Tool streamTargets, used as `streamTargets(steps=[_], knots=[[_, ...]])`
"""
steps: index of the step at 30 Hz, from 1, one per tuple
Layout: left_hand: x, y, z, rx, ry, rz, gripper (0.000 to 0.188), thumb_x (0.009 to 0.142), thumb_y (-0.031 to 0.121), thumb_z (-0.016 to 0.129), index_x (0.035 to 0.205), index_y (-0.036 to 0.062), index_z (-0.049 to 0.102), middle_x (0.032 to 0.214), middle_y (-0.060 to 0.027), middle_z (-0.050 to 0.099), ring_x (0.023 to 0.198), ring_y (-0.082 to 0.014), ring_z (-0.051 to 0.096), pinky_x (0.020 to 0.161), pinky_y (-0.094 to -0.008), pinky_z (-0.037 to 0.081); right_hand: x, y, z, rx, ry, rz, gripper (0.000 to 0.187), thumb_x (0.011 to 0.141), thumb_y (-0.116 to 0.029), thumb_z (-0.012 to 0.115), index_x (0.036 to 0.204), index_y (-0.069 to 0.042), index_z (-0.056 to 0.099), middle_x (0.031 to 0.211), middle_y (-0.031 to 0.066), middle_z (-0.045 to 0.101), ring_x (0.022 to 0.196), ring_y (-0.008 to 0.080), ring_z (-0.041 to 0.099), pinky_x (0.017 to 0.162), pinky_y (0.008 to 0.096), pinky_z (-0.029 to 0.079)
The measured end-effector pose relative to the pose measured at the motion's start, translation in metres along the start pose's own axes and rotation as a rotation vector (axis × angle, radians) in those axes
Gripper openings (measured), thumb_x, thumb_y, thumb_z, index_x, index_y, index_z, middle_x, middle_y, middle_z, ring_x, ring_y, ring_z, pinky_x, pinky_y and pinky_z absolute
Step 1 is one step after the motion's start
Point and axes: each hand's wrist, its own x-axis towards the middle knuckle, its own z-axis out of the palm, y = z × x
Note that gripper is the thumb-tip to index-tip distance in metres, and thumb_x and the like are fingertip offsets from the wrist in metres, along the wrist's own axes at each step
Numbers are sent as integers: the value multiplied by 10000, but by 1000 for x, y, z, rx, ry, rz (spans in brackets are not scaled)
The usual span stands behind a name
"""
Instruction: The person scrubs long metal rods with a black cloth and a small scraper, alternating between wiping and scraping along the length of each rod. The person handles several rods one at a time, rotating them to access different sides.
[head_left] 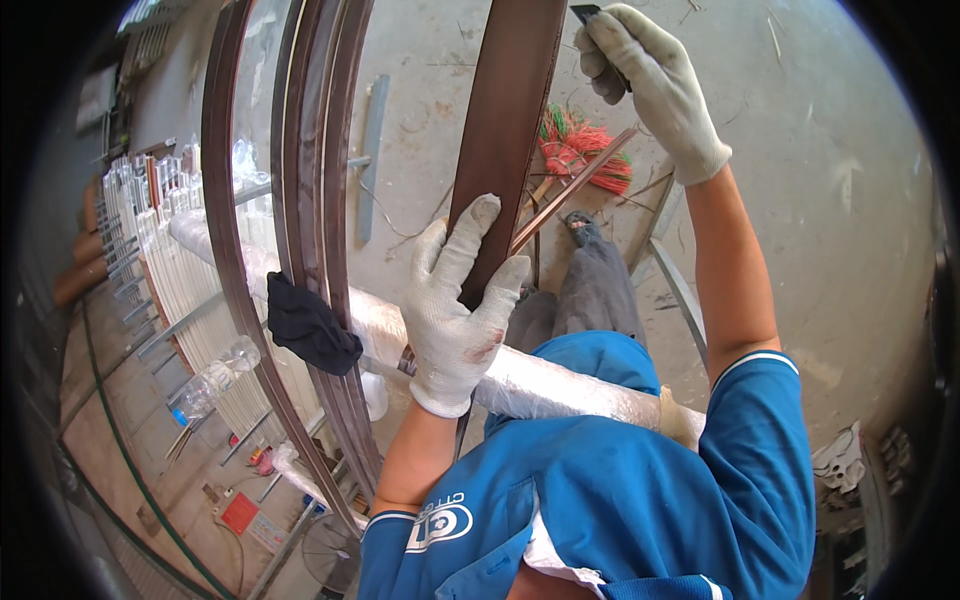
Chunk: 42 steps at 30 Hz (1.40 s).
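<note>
A long, flat dark-brown strip [508, 110] rises from the middle of the view toward the top edge. My left hand [455, 310], in a stained white work glove, grips its near end, with the index finger lying along its face and the thumb at its right edge. My right hand [655, 95], gloved as well, is raised to the right of the strip's far part and apart from it. Its fingers are closed round a slim, flat black tool [607, 45], whose exact kind does not show. A narrow coppery strip [575, 190] slants out beside the brown one.
Several long brown profiles [325, 130] stretch along my left, with a black cloth [312, 325] draped over them. A plastic-wrapped roll [545, 385] crosses before my body. On the floor lies a red-green broom [585, 155]. White profiles [160, 250] and a plastic bottle [215, 380] are farther left.
</note>
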Motion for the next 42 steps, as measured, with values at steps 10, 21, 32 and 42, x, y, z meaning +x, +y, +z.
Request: streamTargets(steps=[10,21,32,42], knots=[[3,-4,-2,-4,-35,-15,604,796,132,845,1356,72,630,1280,-158,629,1153,-296,619,1017,-373,482,11,1,-1,-69,-154,223,250,1061,-263,547,1069,-57,688,782,-58,563,663,28,486,566,201,397],[-14,0,-3,300,-40,18,870,764,237,865,1509,87,443,1139,-208,634,1049,-348,639,888,-417,534,-8,-14,-4,-362,116,-186,355,943,33,519,1231,-99,680,880,-11,650,747,70,555,644,258,495],[-43,-10,-13,267,-83,-90,950,718,25,718,1578,94,322,980,-194,613,799,-346,669,715,-421,546,-33,-4,26,-975,40,-798,464,800,17,618,1197,-198,726,866,16,667,751,166,620,688,306,552],[-44,-7,-16,98,-131,-224,940,716,-25,684,1568,-17,288,1378,-218,574,1111,-234,627,971,-296,483,39,5,-7,-631,198,-784,488,849,115,551,1248,-129,690,789,61,612,689,178,573,661,303,510]])
